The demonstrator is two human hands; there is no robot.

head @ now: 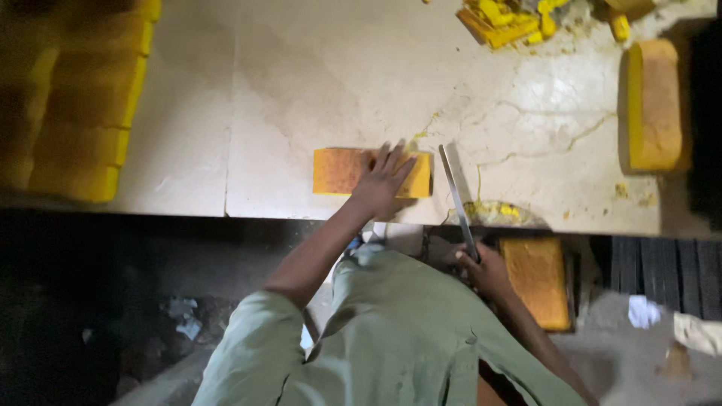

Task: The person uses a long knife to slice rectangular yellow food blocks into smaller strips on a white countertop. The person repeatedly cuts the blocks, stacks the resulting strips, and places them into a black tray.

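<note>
Two hands are busy at the edge of the pale stone table (301, 90): the left hand (383, 180) lies flat, fingers spread and unclenched, pressing a yellow-orange block (338, 171) down so it cannot slide, while the right hand (481, 267) is clenched round the handle of a long knife (456, 197) whose blade rests just beside the block's right end. No labels or packages show; bare yellow blocks (83, 98) are stacked far left, another block (654, 105) stands right, scraps (504, 19) lie beyond.

A flat orange-yellow rectangular block (342, 171) lies near the tabletop's front edge. A long, thin metal blade (456, 199) slants just right of it.
</note>
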